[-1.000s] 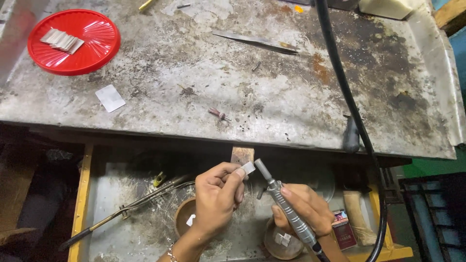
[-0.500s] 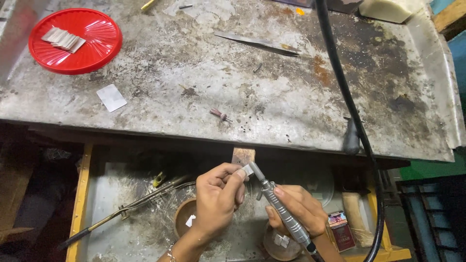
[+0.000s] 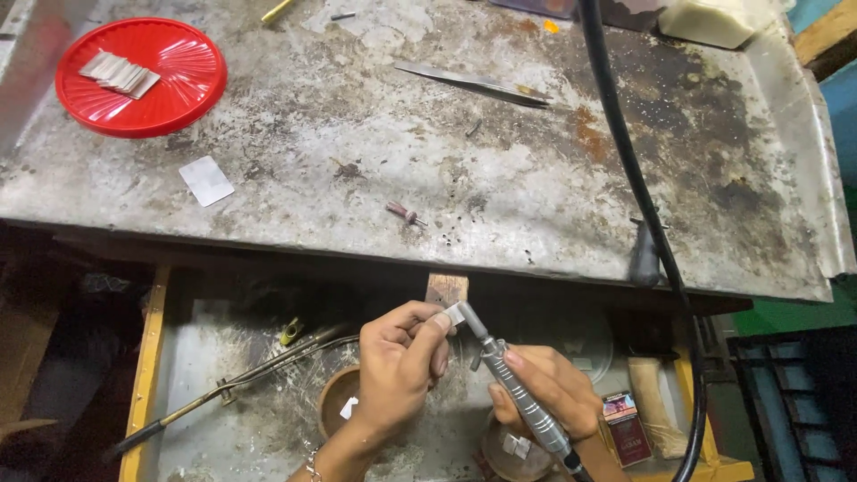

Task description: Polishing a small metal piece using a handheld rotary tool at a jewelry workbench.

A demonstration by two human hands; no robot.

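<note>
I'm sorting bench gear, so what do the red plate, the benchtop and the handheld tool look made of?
Red plate: likely plastic, glossy with moulded ribs.
Benchtop: sheet metal, dull grey, rust-stained, edge bent down.
Tool in the right hand: seemingly metal, silvery knurled barrel.

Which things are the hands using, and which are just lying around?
In use: small silver metal piece pinched by left hand; grey pen-shaped rotary tool in right hand.

Lying about: round red plastic plate, long metal tweezers, white square card.

two hands point(image 3: 402, 366), one rotary handpiece point(image 3: 513, 388), one red plate point(image 3: 143, 76) (strips uncounted)
</note>
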